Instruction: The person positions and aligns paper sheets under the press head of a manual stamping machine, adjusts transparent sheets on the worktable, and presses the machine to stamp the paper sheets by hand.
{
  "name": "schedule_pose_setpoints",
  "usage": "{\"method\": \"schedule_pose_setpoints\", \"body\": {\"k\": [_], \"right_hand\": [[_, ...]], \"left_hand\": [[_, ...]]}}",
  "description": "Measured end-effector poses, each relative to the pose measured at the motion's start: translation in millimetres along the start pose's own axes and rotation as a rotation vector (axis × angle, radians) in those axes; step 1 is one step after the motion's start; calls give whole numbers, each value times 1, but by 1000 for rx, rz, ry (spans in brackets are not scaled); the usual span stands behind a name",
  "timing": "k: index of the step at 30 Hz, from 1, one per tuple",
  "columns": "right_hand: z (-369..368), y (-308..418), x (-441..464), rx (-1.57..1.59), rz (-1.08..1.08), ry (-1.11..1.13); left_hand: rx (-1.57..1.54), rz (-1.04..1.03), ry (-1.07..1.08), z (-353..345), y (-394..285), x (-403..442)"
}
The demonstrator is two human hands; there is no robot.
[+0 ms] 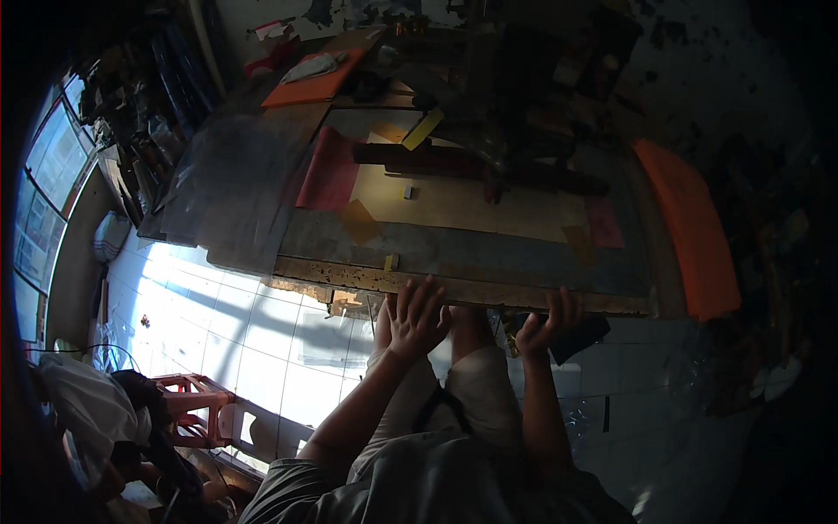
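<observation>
1. Head view, hands. The left hand [419, 321] meets the near edge of the surface [436, 249] at the wooden rail [524, 295], fingers spread, grip apart and holding nothing visible. The right hand [548, 330] is at the same rail, nearer the right corner; its fingers curl slightly and its thumb stands apart. Whether they press on the wood cannot be told. The placement suggests steadying or resting.
2. Head view, middle. A cream sheet [454, 205] runs parallel to the near edge, with a red piece [332, 170] at its left end and an orange tab [360, 222] overlapping its near left corner, probably to fix it. A small block [408, 193] sits on it, perhaps as a weight or marker.
3. Head view, margins. An orange sheet [690, 227] lies along the right edge, likely kept aside.
</observation>
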State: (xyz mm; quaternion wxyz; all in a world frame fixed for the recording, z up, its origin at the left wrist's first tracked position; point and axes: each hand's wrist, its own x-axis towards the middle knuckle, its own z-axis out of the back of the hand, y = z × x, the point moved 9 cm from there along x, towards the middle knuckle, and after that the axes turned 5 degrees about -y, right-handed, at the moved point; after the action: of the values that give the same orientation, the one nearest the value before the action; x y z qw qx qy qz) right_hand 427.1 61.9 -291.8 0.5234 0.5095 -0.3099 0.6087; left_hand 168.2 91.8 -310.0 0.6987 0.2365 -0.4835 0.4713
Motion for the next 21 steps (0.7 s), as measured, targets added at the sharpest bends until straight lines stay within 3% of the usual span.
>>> {"method": "schedule_pose_setpoints", "body": {"k": [21], "right_hand": [[1, 1, 1, 22, -19, -6]], "left_hand": [[11, -9, 9, 0, -1, 0]]}}
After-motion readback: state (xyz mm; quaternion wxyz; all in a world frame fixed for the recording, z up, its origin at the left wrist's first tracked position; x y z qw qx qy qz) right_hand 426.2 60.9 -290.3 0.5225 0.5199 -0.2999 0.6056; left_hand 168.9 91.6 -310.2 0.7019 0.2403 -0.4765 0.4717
